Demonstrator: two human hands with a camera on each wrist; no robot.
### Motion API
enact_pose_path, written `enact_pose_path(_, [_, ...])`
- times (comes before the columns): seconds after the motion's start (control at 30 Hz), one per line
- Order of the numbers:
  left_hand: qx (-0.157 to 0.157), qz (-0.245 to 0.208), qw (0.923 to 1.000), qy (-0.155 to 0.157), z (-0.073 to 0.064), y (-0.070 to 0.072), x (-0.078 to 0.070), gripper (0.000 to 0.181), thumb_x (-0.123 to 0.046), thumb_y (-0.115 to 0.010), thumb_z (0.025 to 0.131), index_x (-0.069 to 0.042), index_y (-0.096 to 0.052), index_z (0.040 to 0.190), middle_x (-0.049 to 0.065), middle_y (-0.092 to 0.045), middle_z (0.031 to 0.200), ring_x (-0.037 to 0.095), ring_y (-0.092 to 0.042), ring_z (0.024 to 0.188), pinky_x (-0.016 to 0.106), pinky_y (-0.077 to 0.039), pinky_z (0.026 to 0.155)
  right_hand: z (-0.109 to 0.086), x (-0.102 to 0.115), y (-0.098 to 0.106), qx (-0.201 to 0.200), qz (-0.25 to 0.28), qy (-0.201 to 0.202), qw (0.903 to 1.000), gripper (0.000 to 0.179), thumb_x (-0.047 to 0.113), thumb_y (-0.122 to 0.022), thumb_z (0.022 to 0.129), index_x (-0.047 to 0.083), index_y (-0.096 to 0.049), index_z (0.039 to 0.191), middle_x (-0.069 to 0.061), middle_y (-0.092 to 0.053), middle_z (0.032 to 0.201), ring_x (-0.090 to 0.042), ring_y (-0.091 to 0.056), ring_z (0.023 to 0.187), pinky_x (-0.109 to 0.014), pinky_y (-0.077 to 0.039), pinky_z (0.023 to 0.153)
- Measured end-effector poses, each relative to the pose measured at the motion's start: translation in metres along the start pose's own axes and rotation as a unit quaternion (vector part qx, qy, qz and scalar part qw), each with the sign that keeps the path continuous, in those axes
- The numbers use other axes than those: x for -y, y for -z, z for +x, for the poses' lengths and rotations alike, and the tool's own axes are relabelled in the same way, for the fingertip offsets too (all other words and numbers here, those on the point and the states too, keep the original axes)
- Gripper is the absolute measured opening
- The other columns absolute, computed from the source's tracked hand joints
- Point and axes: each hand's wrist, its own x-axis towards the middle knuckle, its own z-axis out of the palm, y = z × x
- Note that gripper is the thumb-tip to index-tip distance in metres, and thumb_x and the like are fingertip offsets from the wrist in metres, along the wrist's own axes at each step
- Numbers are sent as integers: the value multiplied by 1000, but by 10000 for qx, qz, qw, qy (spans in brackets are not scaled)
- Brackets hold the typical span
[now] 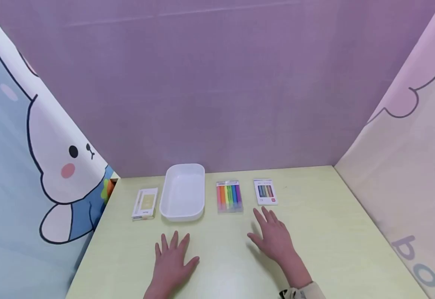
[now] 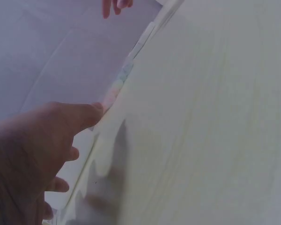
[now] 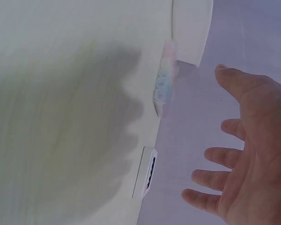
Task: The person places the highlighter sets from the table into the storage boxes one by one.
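My left hand [image 1: 170,265] is spread over the near part of the table, in front of a white plastic tray [image 1: 183,193], and holds nothing. Fingers apart, my right hand [image 1: 275,241] hovers with its fingertips just short of a small white box [image 1: 265,192] that has coloured sticks pictured on it. Between tray and box lies a clear pack of rainbow-coloured markers [image 1: 229,197]. Left of the tray is another white box [image 1: 145,203] with a yellowish panel. In the right wrist view, the hand [image 3: 257,150] is apart from the marker pack [image 3: 164,79] and box [image 3: 145,171].
The pale yellow-green table [image 1: 337,241] meets a purple cloth backdrop [image 1: 217,91] behind the tray. Printed curtains close off both sides, with a cartoon rabbit [image 1: 64,166] on the left one.
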Motion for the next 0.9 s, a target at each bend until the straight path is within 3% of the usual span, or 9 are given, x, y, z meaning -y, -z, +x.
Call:
enact_pose_path(0.23, [-9, -226, 9996, -188, 0, 2, 3, 67, -58, -61, 87, -18, -52, 140, 20, -40, 147, 55, -22, 135, 69, -20, 103, 6, 5, 0, -194, 184, 95, 9996, 71, 43, -70, 86, 10, -46, 144, -20, -47, 140, -40, -47, 124, -59, -45, 90])
enact_pose_path(0.4, [-27, -447, 9985, -319, -3, 6, 5, 57, -48, -66, 87, -14, -58, 133, 18, -50, 139, 48, -37, 131, 64, -33, 99, 10, 14, 2, -121, 377, 79, 9992, 67, 39, -70, 87, 9, -48, 143, -19, -49, 139, -41, -51, 121, -57, -46, 90])
enact_pose_path(0.7, [-423, -618, 9970, -209, -11, 6, 24, 41, -36, -71, 86, -17, -66, 122, 8, -59, 126, 33, -50, 121, 58, -42, 93, 26, 39, 3, 44, 671, 106, 9977, 62, 38, -71, 87, 8, -52, 139, -17, -52, 135, -36, -56, 115, -52, -51, 84])
enact_pose_path(0.9, [-622, -860, 9942, 146, -13, 15, 30, 34, -30, -73, 86, -18, -68, 117, 3, -63, 119, 29, -55, 114, 53, -44, 91, 44, 53, 8, 175, 897, 233, 9955, 59, 38, -69, 89, 7, -53, 137, -16, -52, 135, -34, -55, 117, -50, -50, 86])
